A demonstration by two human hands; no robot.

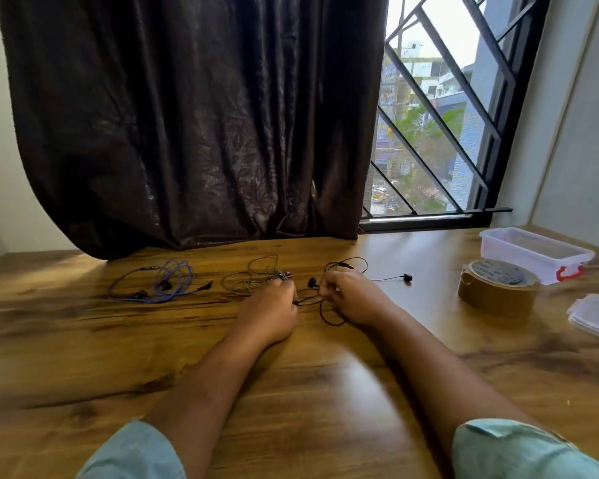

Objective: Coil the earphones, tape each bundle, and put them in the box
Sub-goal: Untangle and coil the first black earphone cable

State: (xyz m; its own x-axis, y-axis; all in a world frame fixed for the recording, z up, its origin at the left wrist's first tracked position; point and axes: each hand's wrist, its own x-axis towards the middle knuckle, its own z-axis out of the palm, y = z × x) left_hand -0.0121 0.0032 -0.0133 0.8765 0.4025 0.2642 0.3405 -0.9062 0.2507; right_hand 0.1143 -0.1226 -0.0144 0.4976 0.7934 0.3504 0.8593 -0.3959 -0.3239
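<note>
While both hands pinch it, black earphone cable (329, 314) loops.

dark curtain (194, 115), barred window (440, 108), wooden table (291, 382)

The left hand (270, 314) and right hand (351, 299) are showing only their backs, so their fingertips and the stretch of black earphone cable (329, 314) between them are staying hidden; how each is gripping it is unclear. The grey earphones (253, 276) at 12 o'clock of the left hand are tangling too finely to trace. At 3 o'clock, the clear lid (597, 318) is running off the picture's edge. The print on the tape roll (498, 286) is too small to read. Both sleeves are being cropped at 6 o'clock.
</note>
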